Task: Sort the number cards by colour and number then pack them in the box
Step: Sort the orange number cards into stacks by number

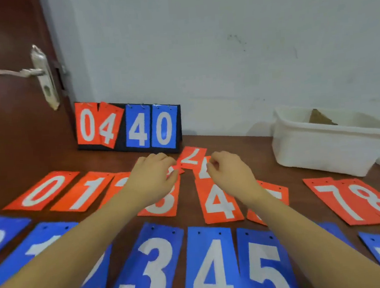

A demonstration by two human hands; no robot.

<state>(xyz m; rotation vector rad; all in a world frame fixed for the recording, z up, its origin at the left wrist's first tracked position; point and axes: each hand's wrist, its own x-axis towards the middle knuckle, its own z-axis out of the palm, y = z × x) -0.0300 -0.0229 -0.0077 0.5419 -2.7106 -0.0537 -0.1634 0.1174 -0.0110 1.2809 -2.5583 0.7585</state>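
My left hand (155, 176) and right hand (228, 172) are both out over the middle of the bench (264, 147), meeting at a loose orange 4 card (191, 158) that lies tilted just in front of the scoreboard stand (128, 126). My left fingers (171, 161) are curled at that card's left edge, though the blur keeps me from telling whether they truly pinch it. My right fingers (213, 163) are curled at a second orange card (201, 172) lying partly under the first; I cannot tell if they grip it. The stand sits at the bench's back edge against the wall and shows orange 0 and 4, then blue 4 and 0. Across the middle of the bench runs a row of orange cards: the orange 0 (42, 191), the orange 1 (83, 192), another mostly hidden by my left arm, the orange 3 (160, 201), the orange 4 (219, 201), 1 hidden under my right wrist, then the orange 7 (341, 202) and orange 8 (375, 202) overlapping toward the right edge. Along the near edge lie blue cards, including the blue 3 (153, 269), blue 4 (210, 269) and blue 5 (266, 267). The white box (321, 154) stands at the back right corner, well apart from my hands.
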